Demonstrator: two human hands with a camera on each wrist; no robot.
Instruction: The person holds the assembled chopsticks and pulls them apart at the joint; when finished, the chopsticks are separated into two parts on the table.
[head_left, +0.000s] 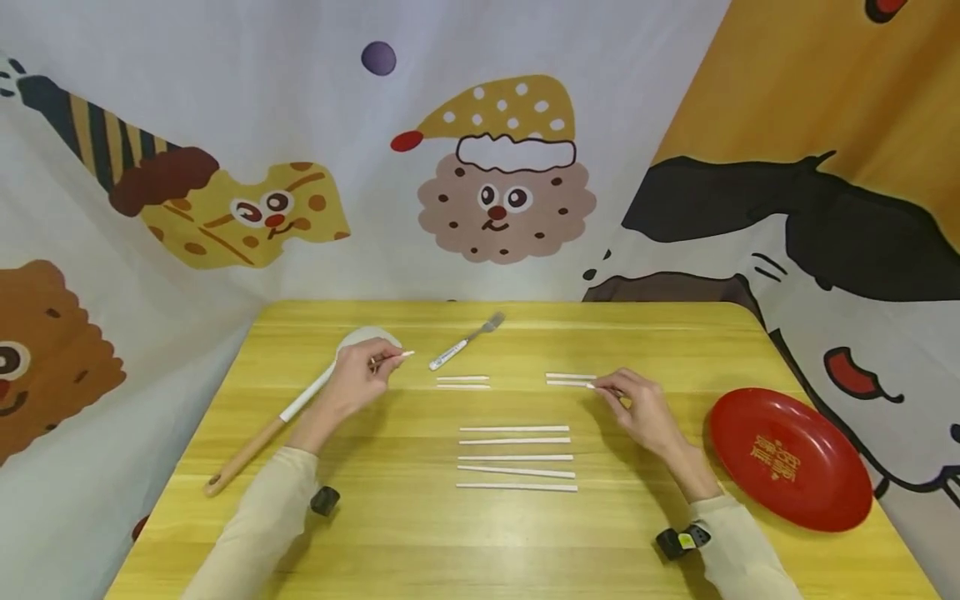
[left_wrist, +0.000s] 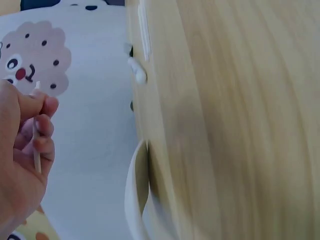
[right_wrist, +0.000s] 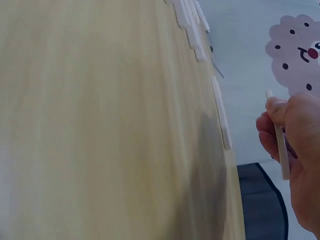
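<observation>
In the head view my left hand (head_left: 362,372) is raised over the left part of the table, pinching a short white stick (left_wrist: 37,155) between thumb and fingers. My right hand (head_left: 637,407) pinches another short white stick (right_wrist: 282,150), right of a pair of similar sticks (head_left: 566,376) on the table. A second short pair (head_left: 462,387) lies to the left, between the hands. Nearer the front, several longer white sticks (head_left: 514,441) are laid roughly parallel in a column. Curled fingers partly cover both held sticks.
A white-headed cooking utensil with a wooden handle (head_left: 251,450) lies beneath the left hand and forearm. A fork (head_left: 467,342) with a white handle rests toward the back. The red oval plate (head_left: 791,458) is at the right edge, and a patterned cloth hangs behind the table.
</observation>
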